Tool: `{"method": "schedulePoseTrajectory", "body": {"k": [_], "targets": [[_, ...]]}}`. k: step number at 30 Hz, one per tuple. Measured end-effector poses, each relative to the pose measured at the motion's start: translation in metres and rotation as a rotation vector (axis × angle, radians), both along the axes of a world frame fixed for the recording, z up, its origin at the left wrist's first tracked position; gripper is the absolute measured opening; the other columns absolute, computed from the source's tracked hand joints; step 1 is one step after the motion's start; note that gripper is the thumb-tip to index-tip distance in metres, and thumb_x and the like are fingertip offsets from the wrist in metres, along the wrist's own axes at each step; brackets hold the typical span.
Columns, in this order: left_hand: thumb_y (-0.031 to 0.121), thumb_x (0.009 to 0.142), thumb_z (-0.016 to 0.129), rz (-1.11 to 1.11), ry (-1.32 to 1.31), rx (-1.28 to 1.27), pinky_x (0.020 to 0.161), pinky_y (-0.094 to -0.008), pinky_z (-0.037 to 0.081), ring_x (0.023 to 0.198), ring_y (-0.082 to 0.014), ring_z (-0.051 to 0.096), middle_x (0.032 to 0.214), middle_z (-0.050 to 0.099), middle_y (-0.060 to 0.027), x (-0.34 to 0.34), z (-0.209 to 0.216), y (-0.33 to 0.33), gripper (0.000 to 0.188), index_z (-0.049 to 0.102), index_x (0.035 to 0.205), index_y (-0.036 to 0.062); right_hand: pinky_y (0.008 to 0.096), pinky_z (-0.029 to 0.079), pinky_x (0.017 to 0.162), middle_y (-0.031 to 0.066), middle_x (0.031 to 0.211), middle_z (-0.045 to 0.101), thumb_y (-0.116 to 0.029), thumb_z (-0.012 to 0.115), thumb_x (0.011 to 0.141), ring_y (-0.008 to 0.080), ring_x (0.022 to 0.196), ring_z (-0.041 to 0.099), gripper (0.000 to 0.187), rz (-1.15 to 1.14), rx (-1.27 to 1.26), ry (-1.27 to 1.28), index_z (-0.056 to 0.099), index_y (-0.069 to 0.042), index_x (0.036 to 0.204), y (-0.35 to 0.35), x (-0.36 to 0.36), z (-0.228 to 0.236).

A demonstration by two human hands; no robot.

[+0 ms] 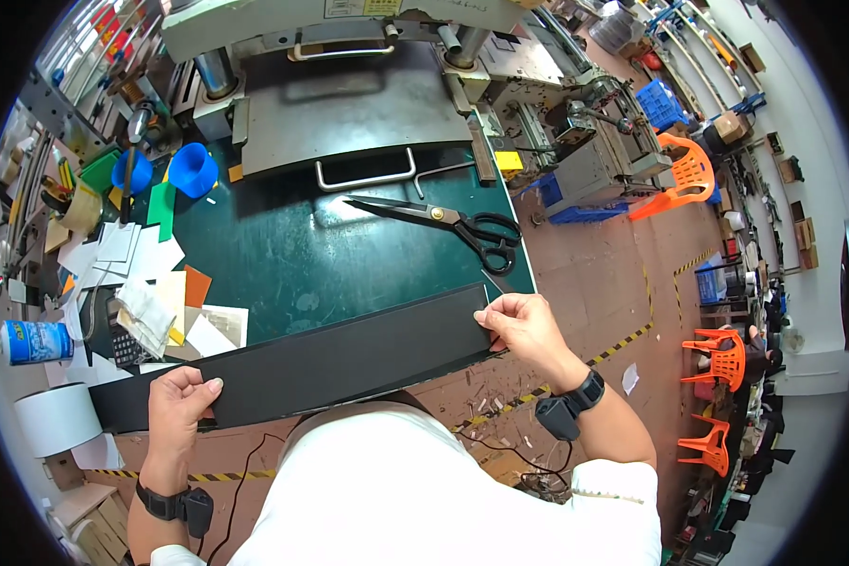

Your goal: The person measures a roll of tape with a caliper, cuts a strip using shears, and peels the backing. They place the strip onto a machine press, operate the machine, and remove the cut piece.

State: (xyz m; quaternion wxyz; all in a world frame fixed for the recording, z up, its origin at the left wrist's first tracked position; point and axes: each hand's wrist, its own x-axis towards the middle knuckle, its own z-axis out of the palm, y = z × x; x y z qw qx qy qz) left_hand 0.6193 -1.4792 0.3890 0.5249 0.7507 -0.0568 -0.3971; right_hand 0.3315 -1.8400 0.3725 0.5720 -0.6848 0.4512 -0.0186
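Observation:
A long black strip of sheet material [349, 358] lies along the near edge of the dark green work surface [302, 236]. Near the strip's left part, my left hand [181, 404] pinches its front edge between thumb and fingers. My right hand [524, 330] grips the right end, thumb on top, with the other fingers partly hidden. Beyond that end rest large black-handled scissors [453, 224], blades pointing left. Farther back, a metal plate [349, 104] with a bar handle [368, 174] sits within a press [330, 19].
At the left are paper scraps [132, 250], a calculator [124, 340], two blue cups [193, 170], a blue can [36, 341] and a white roll [57, 422]. An L-shaped metal rod [443, 172] lies by the plate. Orange chairs [717, 363] stand on the floor to the right.

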Motion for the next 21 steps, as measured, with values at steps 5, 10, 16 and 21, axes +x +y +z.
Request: {"method": "schedulePoseTrajectory", "body": {"k": [5, 10, 16, 21], "targets": [[0.007, 0.090, 0.072, -0.035, -0.042, 0.062, 0.053, -0.0169, 0.045, 0.057, -0.0014, 0.054, 0.067, 0.062, 0.0031, 0.000, -0.006, -0.006, 0.017, 0.060, 0.079, 0.0062, 0.0228, 0.054, 0.056, 0.0017, 0.072, 0.067, -0.017, 0.072, 0.093, 0.0073, 0.061, 0.061, 0.019, -0.025, 0.052, 0.017, 0.071, -0.001, 0.084, -0.009, 0.002, -0.001], [0.010, 0.093, 0.070, -0.087, -0.069, 0.097, 0.052, -0.0177, 0.044, 0.057, -0.0015, 0.051, 0.067, 0.059, 0.0033, 0.001, -0.006, -0.011, 0.021, 0.055, 0.078, 0.0076, 0.0232, 0.054, 0.056, 0.0022, 0.071, 0.067, -0.015, 0.073, 0.092, 0.0081, 0.061, 0.062, 0.017, -0.052, 0.097, 0.031, 0.072, 0.000, 0.084, -0.012, 0.002, -0.003], [0.007, 0.092, 0.070, -0.128, 0.000, 0.102, 0.053, -0.0185, 0.045, 0.062, -0.0026, 0.055, 0.072, 0.061, 0.0020, 0.006, -0.009, -0.005, 0.016, 0.057, 0.083, 0.0056, 0.0231, 0.055, 0.056, 0.0031, 0.072, 0.068, -0.013, 0.072, 0.092, 0.0078, 0.060, 0.062, 0.017, -0.054, 0.105, -0.001, 0.072, 0.002, 0.086, -0.014, -0.002, -0.007], [0.005, 0.089, 0.073, -0.049, -0.045, 0.159, 0.054, -0.0187, 0.046, 0.063, -0.0034, 0.056, 0.073, 0.062, 0.0020, -0.002, -0.009, -0.012, 0.012, 0.061, 0.089, 0.0034, 0.0228, 0.055, 0.055, 0.0030, 0.071, 0.067, -0.013, 0.073, 0.092, 0.0073, 0.059, 0.061, 0.017, -0.058, 0.121, -0.013, 0.072, 0.003, 0.086, -0.014, 0.000, -0.004]]}}
